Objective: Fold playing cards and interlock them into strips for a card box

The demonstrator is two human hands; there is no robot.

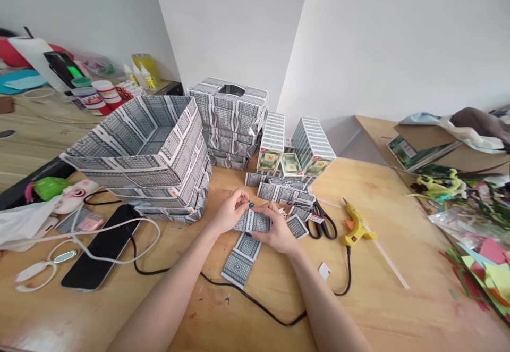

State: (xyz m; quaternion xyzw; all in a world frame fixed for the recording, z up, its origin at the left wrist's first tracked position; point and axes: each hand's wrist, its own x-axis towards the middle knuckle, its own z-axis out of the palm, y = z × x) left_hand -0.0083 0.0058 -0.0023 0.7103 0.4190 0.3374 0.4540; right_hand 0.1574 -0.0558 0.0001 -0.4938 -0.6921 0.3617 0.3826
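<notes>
Both of my hands hold one strip of joined grey-backed playing cards (pixel 258 222) just above the table. My left hand (pixel 231 211) pinches its left end, fingers bent inward. On the right side, my right hand (pixel 275 228) grips the strip with thumb below and fingers above. Beneath it lies another card strip (pixel 238 265), partly hidden by the hands. Loose cards (pixel 297 226) and folded card strips (pixel 279 191) lie just beyond my right hand. A large open box built of cards (pixel 175 166) stands to the left.
Behind stands a second card structure (pixel 229 118) beside stacked card packs (pixel 313 144). Black scissors (pixel 324 221) and a yellow glue gun (pixel 356 224) lie at right, its black cable (pixel 274 317) crossing in front. A phone (pixel 99 251) and white cables are at left.
</notes>
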